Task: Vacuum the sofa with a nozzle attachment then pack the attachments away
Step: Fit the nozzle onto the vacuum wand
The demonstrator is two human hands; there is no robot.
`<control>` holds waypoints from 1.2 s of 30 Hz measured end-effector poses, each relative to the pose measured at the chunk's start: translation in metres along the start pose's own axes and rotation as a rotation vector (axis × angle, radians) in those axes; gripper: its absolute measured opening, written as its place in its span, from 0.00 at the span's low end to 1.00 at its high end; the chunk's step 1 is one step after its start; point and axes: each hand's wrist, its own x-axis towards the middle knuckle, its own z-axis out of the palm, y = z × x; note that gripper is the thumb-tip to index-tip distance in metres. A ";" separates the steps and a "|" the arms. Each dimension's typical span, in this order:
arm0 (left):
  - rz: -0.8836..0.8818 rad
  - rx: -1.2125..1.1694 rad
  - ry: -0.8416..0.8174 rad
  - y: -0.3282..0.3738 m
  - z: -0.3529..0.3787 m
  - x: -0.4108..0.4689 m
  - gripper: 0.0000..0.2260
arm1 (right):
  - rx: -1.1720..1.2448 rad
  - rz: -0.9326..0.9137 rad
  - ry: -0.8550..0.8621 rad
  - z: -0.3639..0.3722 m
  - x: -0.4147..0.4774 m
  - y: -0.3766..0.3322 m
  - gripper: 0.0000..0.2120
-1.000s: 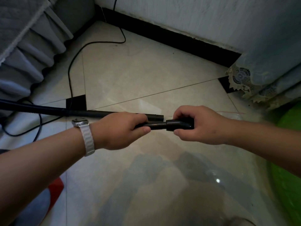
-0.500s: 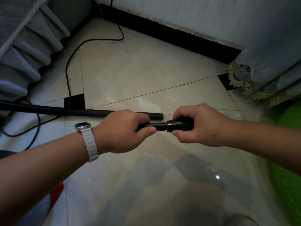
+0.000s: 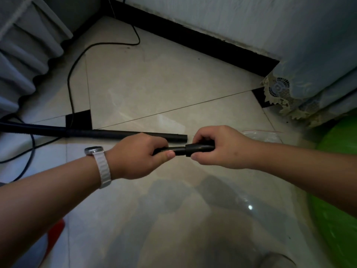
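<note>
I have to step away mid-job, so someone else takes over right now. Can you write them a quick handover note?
The left hand grips the thin end of the black nozzle attachment; the right hand grips its thicker collar end. The vacuum tube lies on the floor behind the hands, its end bare. A clear plastic bag lies to the right. Done: nozzle off the tube. Left: pack the attachments away.

1. Glossy cream floor tiles (image 3: 154, 84) with small black corner insets (image 3: 78, 119) reflect dim light.
2. A white wall (image 3: 231, 16) meets the floor at a black skirting board (image 3: 193, 38).
3. Grey pleated fabric (image 3: 25, 60) hangs at left; lace-edged pale cloth (image 3: 309, 74) drapes furniture at right.
</note>
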 end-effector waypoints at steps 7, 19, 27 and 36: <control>-0.180 -0.610 -0.003 -0.015 0.014 -0.001 0.16 | 0.570 0.076 0.177 -0.020 0.010 0.012 0.09; -0.218 -1.023 -0.087 0.037 0.035 0.019 0.13 | 0.900 0.148 0.213 -0.003 0.029 -0.003 0.05; -0.109 -0.698 -0.143 0.032 0.061 0.052 0.11 | 0.711 0.174 0.206 -0.004 0.043 0.030 0.06; 0.009 0.102 0.018 -0.049 0.082 0.132 0.18 | 0.139 0.316 0.107 -0.011 0.060 0.114 0.10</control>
